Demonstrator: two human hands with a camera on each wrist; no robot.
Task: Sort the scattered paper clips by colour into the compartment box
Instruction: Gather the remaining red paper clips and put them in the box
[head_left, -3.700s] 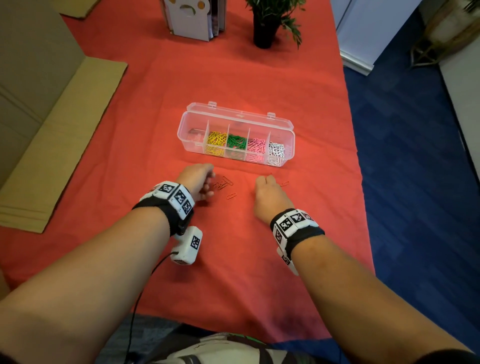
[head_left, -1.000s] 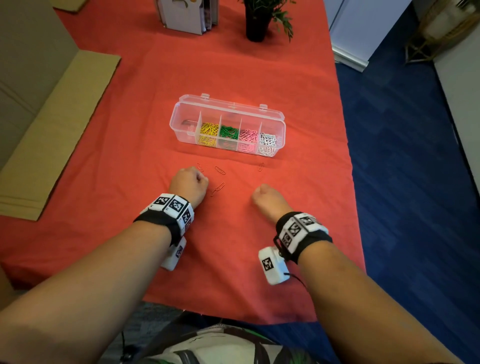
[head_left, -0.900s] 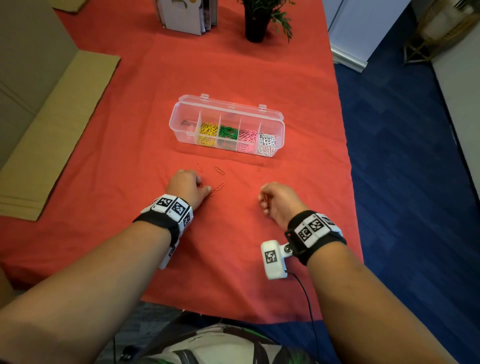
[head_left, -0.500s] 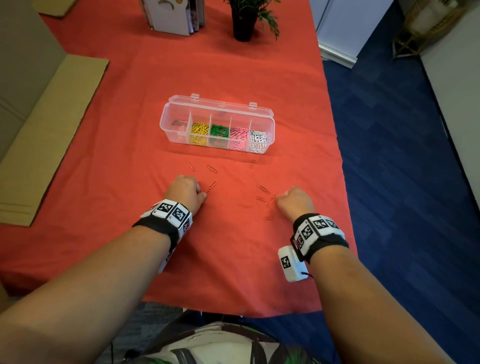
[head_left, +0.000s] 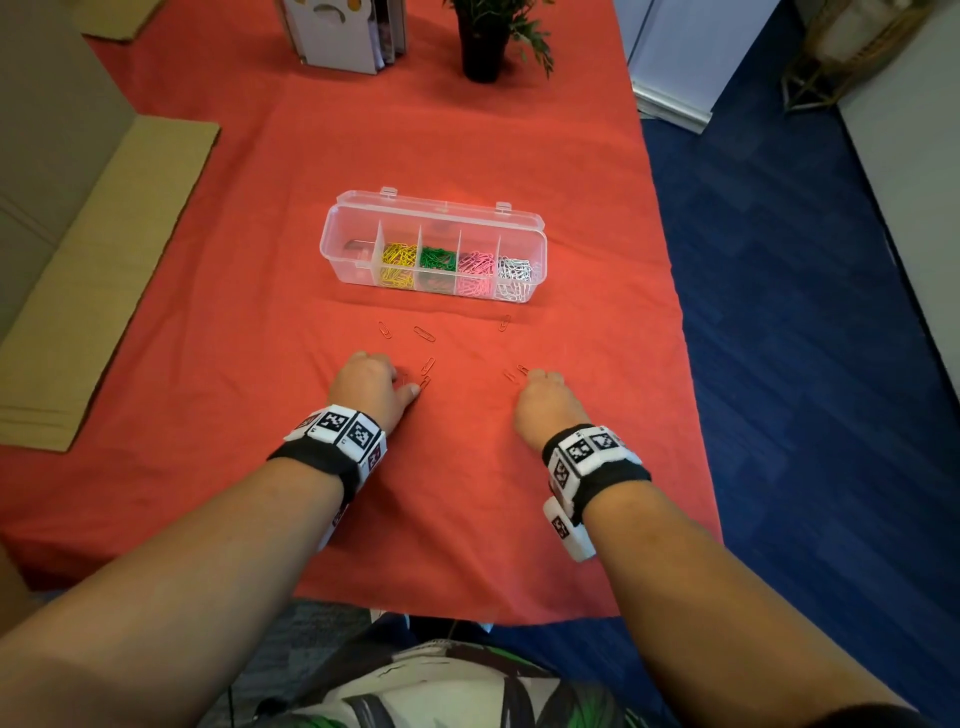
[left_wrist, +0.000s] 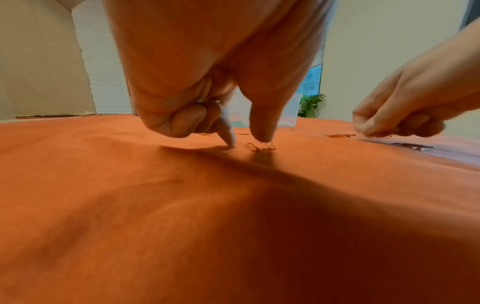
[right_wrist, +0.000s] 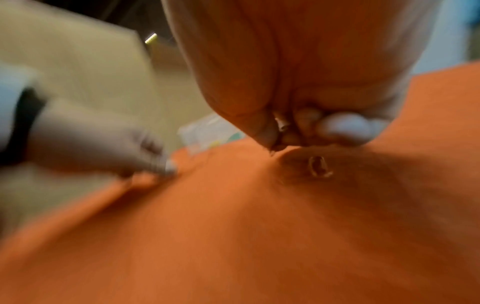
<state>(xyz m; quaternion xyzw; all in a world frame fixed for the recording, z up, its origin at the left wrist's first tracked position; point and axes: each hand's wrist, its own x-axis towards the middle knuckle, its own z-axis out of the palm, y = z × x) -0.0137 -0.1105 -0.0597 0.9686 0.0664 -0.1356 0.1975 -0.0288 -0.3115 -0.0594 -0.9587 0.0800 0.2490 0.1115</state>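
A clear compartment box holds yellow, green, pink and white clips in separate sections. Several red paper clips lie loose on the red cloth in front of it. My left hand is curled, with its index tip and thumb tip on the cloth. The thumb presses one clip, and a bit of wire shows inside the curled fingers. My right hand is curled next to two clips. In the blurred right wrist view it grips clips, with another clip lying under it.
Flat cardboard lies on the table's left side. A black plant pot and a white book stand are at the far end. The cloth's right edge drops to blue carpet.
Within the last second several red clips appeared on the cloth by my right hand. That hand has since shifted left up to them. My left hand stays in place.
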